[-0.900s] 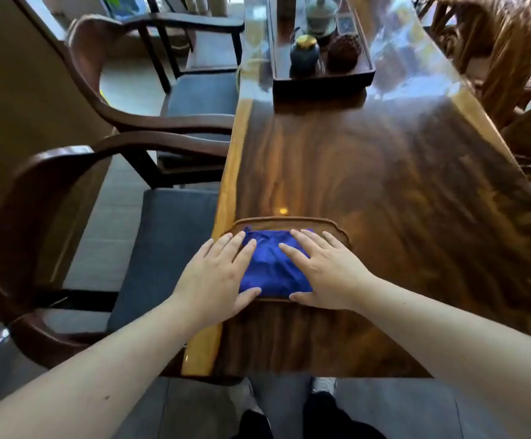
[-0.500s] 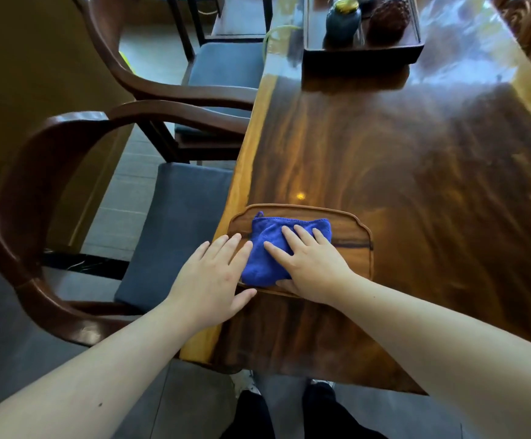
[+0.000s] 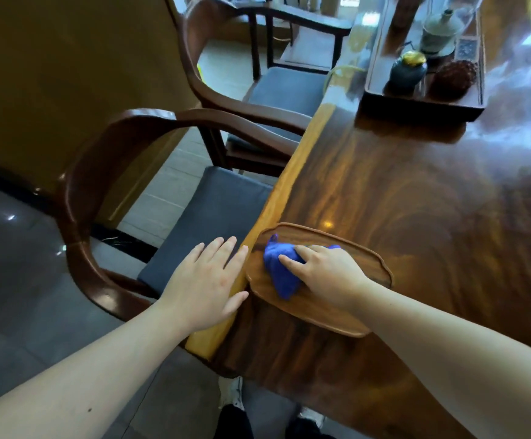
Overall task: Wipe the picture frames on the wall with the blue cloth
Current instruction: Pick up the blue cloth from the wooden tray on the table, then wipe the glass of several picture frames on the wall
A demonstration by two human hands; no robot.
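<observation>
Blue cloth [image 3: 281,270] bunched on a shallow wooden tray [image 3: 365,258], lower centre of frame, near the left edge of a polished wooden table [image 3: 416,185]. Right hand [image 3: 327,277] on top of the cloth, fingers curled and gathered into the fabric, pinching it; part of the cloth hidden under the palm. Left hand [image 3: 207,283] flat at the table's pale edge just left of the tray, fingers straight and slightly spread, holding nothing. Armchair [image 3: 105,172] with grey cushion at centre left. Dark tea tray [image 3: 416,104] in upper right carries a dark jar with gold lid [image 3: 408,69] and a teapot [image 3: 441,30].
</observation>
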